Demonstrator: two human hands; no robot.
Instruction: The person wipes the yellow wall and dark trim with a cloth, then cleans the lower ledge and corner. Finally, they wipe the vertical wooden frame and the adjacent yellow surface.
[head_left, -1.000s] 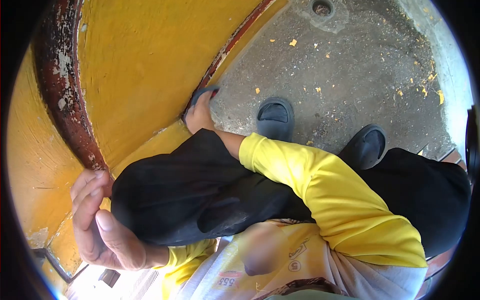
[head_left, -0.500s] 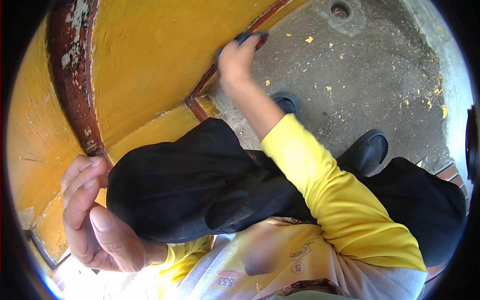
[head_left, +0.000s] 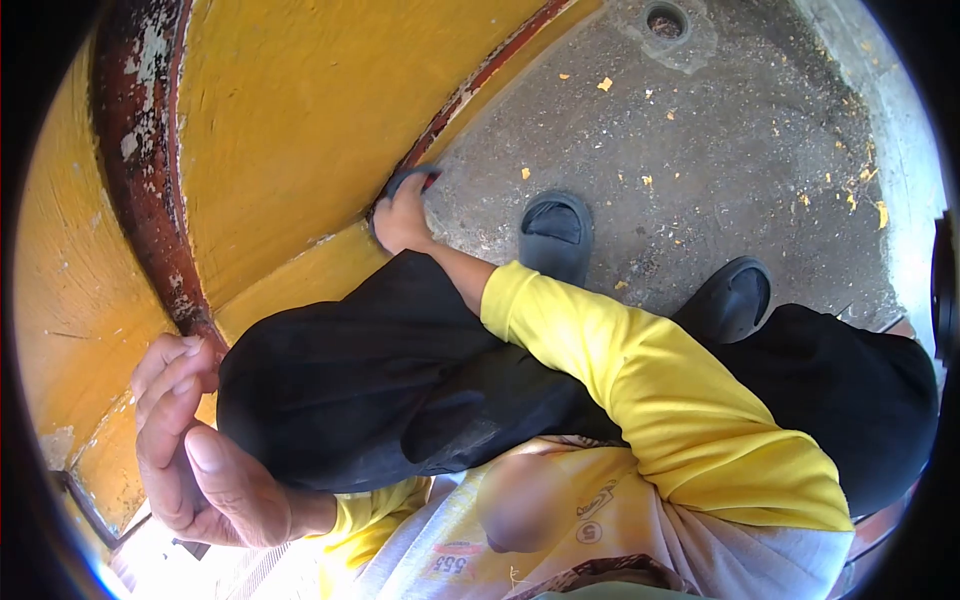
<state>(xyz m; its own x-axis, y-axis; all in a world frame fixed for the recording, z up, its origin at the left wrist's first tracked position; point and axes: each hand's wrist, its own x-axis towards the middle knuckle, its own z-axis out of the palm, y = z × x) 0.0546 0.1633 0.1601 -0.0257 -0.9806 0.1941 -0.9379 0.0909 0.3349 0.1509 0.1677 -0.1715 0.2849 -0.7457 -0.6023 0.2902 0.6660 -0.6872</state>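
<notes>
My right hand (head_left: 403, 217) grips a dark tool (head_left: 412, 174) with a bit of red on it, most of it hidden by the fingers. It is against the dark red strip (head_left: 440, 118) along the bottom of the yellow wall (head_left: 300, 110), close to the inner corner. On the left, my left hand (head_left: 205, 440) hangs in front of the wall with curled fingers, thumb apart from them, and nothing visible in it. It is beside my knee in black trousers (head_left: 330, 390).
Grey concrete floor (head_left: 690, 160) carries scattered yellow flakes (head_left: 605, 84) and a round drain hole (head_left: 665, 20). Two dark sandals (head_left: 556, 240) are on the floor beyond my knees. A peeling dark red post (head_left: 140, 150) rises at the left.
My right hand has moved with the tool along the red strip, toward me and leftward, closer to the corner. More of one sandal shows. My left hand has barely moved.
</notes>
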